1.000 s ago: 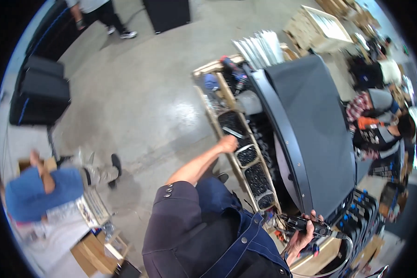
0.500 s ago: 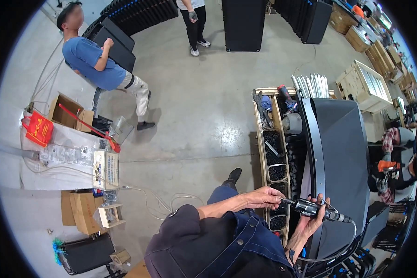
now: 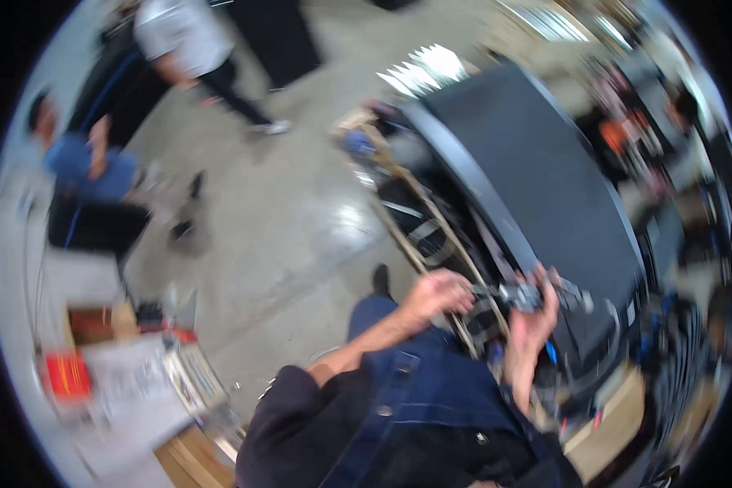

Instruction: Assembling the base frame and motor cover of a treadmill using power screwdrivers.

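Head: wd. tray [image 3: 392, 233] by hands [image 3: 439, 294] holds blk. pcs. [image 3: 433, 246]

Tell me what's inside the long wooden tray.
A blue item toward its far end, and a pale strip over dark contents too blurred to identify. The left hand covers part of the near end, hiding what's there.
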Action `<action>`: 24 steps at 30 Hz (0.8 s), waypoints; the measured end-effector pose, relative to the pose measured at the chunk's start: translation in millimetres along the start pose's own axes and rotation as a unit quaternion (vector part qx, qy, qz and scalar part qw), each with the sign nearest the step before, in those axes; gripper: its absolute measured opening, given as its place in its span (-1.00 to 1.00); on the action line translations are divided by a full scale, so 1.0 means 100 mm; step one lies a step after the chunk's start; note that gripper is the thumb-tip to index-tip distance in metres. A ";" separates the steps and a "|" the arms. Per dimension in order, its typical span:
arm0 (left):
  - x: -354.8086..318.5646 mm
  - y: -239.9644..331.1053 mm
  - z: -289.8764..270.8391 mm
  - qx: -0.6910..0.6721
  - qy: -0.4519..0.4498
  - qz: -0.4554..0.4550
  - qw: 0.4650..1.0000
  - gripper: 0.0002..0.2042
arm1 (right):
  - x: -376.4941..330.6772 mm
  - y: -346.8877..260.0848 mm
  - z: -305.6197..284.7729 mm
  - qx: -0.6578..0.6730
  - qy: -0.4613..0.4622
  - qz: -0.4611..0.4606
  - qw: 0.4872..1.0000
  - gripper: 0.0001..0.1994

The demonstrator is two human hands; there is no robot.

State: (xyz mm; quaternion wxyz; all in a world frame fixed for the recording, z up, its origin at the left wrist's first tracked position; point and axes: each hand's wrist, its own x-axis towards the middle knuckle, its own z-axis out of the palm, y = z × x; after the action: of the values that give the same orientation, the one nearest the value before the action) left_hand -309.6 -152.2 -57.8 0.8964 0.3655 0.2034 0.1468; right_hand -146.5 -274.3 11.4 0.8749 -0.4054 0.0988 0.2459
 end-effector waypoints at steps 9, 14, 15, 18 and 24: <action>0.59 0.16 0.15 0.223 0.032 0.028 0.974 -0.87 | 0.27 0.01 -0.02 0.010 0.084 -0.067 0.994 -0.50; 1.07 0.24 0.06 0.109 -0.084 -0.132 0.982 -0.74 | 0.33 -0.12 0.18 -0.071 0.031 -0.180 0.981 -0.45; 1.17 0.24 0.06 0.110 -0.098 -0.117 0.982 -0.72 | 0.36 -0.14 0.25 -0.091 0.032 -0.204 0.974 -0.46; 1.46 0.18 0.08 -0.080 -0.107 -0.192 0.972 -0.72 | 0.45 -0.17 0.47 -0.106 0.051 -0.244 0.963 -0.45; 2.01 -0.17 0.15 -0.331 -0.055 -0.339 0.879 -0.74 | 0.85 0.04 0.70 -0.222 0.007 -0.358 0.907 -0.44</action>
State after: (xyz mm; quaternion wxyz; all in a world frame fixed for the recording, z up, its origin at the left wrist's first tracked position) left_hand -125.0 -89.4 -112.0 0.9699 -0.0367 0.2042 -0.1274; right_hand -77.7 -189.5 22.8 0.7912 -0.5986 -0.1038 -0.0706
